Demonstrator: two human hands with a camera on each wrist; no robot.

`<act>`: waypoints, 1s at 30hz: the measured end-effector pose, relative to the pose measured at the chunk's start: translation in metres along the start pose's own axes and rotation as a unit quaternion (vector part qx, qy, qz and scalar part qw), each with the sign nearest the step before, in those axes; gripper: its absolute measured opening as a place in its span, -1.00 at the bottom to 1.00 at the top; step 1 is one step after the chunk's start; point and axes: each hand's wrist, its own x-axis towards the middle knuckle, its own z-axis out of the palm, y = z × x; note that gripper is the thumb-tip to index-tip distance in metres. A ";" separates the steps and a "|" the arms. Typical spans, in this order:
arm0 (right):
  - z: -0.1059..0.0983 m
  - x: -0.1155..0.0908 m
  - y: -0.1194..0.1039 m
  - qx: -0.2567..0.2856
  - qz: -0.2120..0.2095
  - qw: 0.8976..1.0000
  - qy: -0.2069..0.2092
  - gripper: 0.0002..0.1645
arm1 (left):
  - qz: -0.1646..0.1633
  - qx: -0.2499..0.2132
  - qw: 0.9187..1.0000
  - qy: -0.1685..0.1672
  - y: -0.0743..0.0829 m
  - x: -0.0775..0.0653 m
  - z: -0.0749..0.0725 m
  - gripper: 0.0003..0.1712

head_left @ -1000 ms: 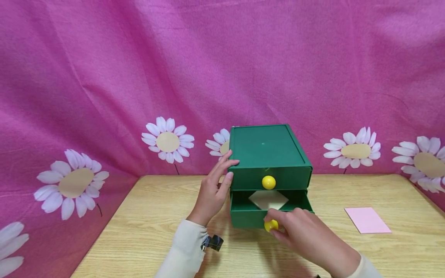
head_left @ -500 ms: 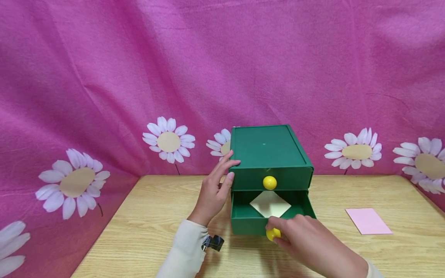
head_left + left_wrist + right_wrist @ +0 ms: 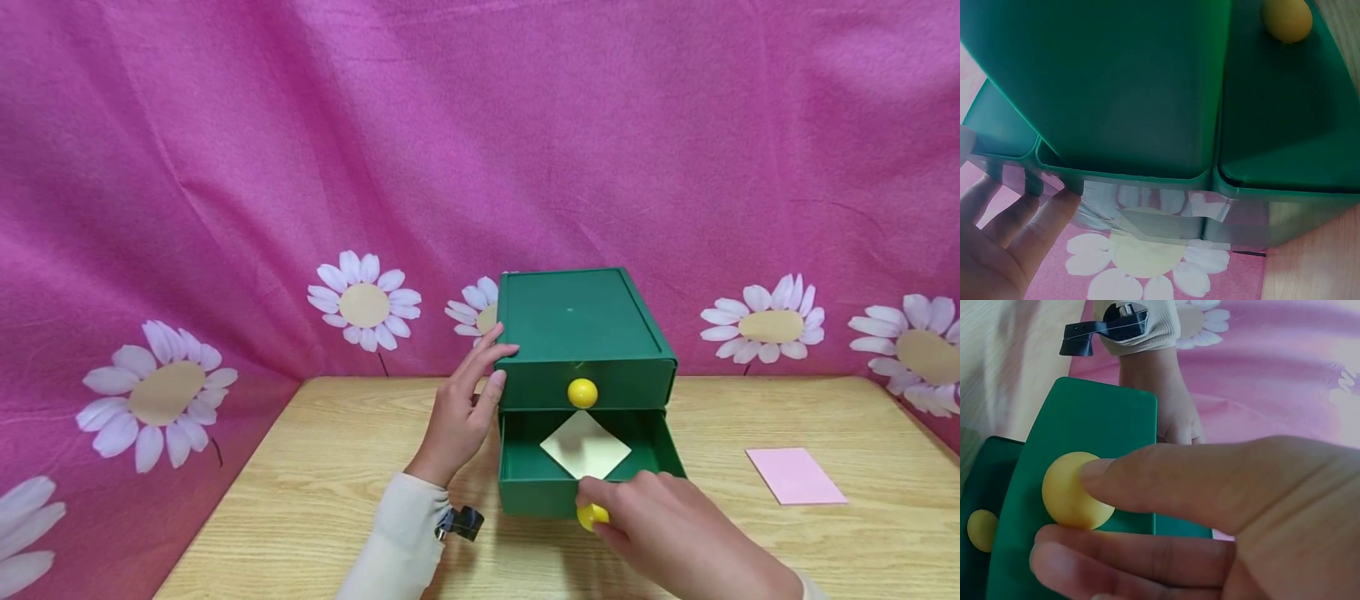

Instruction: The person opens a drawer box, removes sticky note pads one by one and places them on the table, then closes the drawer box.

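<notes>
A green two-drawer cabinet (image 3: 573, 312) stands on the table, its lower drawer (image 3: 528, 498) pulled well out and its upper drawer (image 3: 540, 387) closed. Inside the lower drawer lies a pale yellow square pad (image 3: 585, 447), turned cornerwise. My right hand (image 3: 667, 525) pinches the lower drawer's round yellow knob (image 3: 592, 517) between thumb and fingers; the right wrist view shows that knob (image 3: 1072, 490) close up. With fingers extended, my left hand (image 3: 453, 425) rests against the cabinet's left side, near its upper front corner. Its fingers (image 3: 1047, 225) also show in the left wrist view.
A pink square pad (image 3: 797, 477) lies on the wooden table (image 3: 300, 500) to the right of the cabinet. Behind the table hangs a magenta cloth (image 3: 525, 150) with white flowers. A small black device (image 3: 461, 523) is worn on the left wrist.
The right hand has drawn the lower drawer toward me by its knob, and more of the pale yellow pad shows. The left hand stays against the cabinet.
</notes>
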 end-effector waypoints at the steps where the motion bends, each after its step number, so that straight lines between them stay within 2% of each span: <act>1: 0.000 0.000 0.000 -0.002 -0.001 1.000 0.000 -0.73 | -0.001 0.000 1.000 -0.001 0.001 0.000 0.000 -0.63; 11: 0.000 0.000 -0.001 -0.002 0.005 1.000 -0.020 -0.75 | -0.004 -0.004 1.000 0.003 -0.001 -0.001 0.001 -0.63; 19: -0.002 0.000 0.000 0.026 0.022 0.997 -0.072 -0.74 | -0.001 0.008 1.000 0.005 0.005 0.001 -0.001 -0.63; 30: -0.002 -0.003 0.000 0.018 -0.005 0.998 -0.060 -0.76 | -0.002 0.008 1.000 0.001 0.006 0.001 -0.001 -0.63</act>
